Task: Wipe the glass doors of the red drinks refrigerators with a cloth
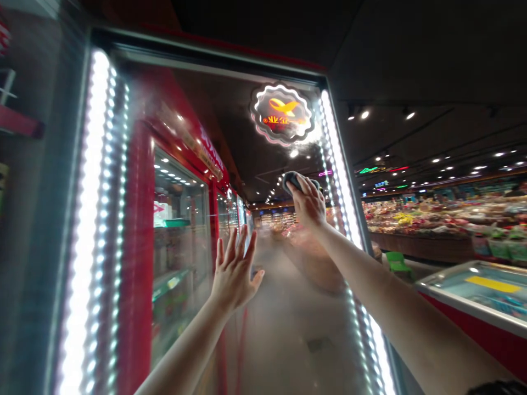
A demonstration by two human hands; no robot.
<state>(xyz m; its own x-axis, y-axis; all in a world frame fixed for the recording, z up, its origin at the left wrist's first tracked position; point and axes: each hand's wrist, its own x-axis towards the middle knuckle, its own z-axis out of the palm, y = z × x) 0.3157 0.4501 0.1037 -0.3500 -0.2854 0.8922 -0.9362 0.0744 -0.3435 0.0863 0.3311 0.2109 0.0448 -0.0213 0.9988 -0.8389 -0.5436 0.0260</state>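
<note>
A glass door (284,323) with bright LED strips down both sides stands in front of me. My left hand (235,274) is raised at its middle, fingers spread and palm toward the pane, with nothing in it. Higher and to the right, my right hand (309,202) presses a dark grey cloth (293,179) against the glass near the right light strip. Part of the cloth is hidden under the fingers. Above that hand, a round scalloped logo sticker (281,114) with an orange mark reads mirrored on the pane.
Red-framed display refrigerators (181,247) line the left side beyond the glass. At the right stand a chest freezer (448,282) with a red side and a green chair (397,262). Heaped goods (415,219) fill long displays farther back.
</note>
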